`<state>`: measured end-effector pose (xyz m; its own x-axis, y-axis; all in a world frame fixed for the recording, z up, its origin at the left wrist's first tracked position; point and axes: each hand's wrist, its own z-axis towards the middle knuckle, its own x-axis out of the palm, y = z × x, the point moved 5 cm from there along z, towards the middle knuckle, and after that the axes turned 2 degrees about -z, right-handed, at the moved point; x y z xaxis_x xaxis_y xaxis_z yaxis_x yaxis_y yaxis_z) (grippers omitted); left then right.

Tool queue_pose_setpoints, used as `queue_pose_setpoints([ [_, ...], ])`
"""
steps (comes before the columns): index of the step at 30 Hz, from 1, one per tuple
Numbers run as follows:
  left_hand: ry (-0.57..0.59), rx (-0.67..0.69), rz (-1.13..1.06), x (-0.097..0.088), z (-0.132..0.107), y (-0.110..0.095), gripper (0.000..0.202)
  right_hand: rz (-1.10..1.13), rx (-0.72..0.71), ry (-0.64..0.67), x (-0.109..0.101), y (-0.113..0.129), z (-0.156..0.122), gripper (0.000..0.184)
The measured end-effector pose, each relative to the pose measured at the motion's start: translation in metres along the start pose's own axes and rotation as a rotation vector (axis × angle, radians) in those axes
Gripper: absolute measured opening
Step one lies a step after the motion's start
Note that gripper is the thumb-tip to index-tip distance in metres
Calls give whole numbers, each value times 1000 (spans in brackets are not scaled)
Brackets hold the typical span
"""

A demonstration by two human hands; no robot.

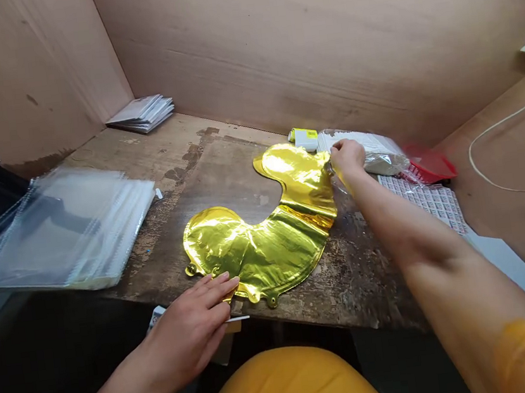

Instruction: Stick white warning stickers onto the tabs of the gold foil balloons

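Note:
A gold foil balloon (269, 253) lies flat on the worn wooden table (364, 286), bent in a curve, with small tabs along its lower edge. My right hand (348, 159) pinches the balloon's upper right end, next to a clear plastic bag of white items (372, 152). My left hand (188, 330) is at the table's front edge, its fingers lying over the balloon's lower edge. Its thumb is hidden. A thin white strip (238, 319) sticks out from under that hand.
A stack of clear plastic sleeves (66, 230) overhangs the table's left side. Folded papers (142, 114) sit in the back corner against wooden walls. Behind the balloon are a small yellow-and-white box (306, 139), a red item (428, 164) and a printed label sheet (423, 202).

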<state>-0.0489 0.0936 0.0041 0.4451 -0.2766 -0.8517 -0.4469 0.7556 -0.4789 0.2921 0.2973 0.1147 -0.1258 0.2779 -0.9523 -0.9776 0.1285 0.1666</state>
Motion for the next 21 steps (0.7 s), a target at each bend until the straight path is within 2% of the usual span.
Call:
queue_pose_setpoints([
  [3,-4,-6,-11,1,0,-1,21,-106,-12,-50,-1,9,-30,41],
  [7,18,-9,-1,1,1,-1,20,-153,-225,163,35,36,-85,21],
  [9,41,-20,0,1,3,0,20,-182,-255,231,47,39,-102,17],
  [11,71,-28,-7,0,4,0,19,-221,-230,245,48,39,-114,21],
  [13,98,-46,-26,-4,5,-2,18,-209,-246,197,38,50,-130,27],
  [14,114,-48,-42,-8,5,-5,18,-161,-295,163,30,61,-142,28],
  [16,107,-72,-75,-17,6,-11,18,109,-493,77,10,94,-174,24],
  [18,56,-118,-179,-28,7,-19,17,384,-643,208,-1,125,-211,20],
  [19,20,-184,-266,-33,7,-21,17,490,-660,303,-2,136,-227,20],
  [21,2,-358,-453,-37,3,-22,16,645,-587,487,5,149,-249,14],
])
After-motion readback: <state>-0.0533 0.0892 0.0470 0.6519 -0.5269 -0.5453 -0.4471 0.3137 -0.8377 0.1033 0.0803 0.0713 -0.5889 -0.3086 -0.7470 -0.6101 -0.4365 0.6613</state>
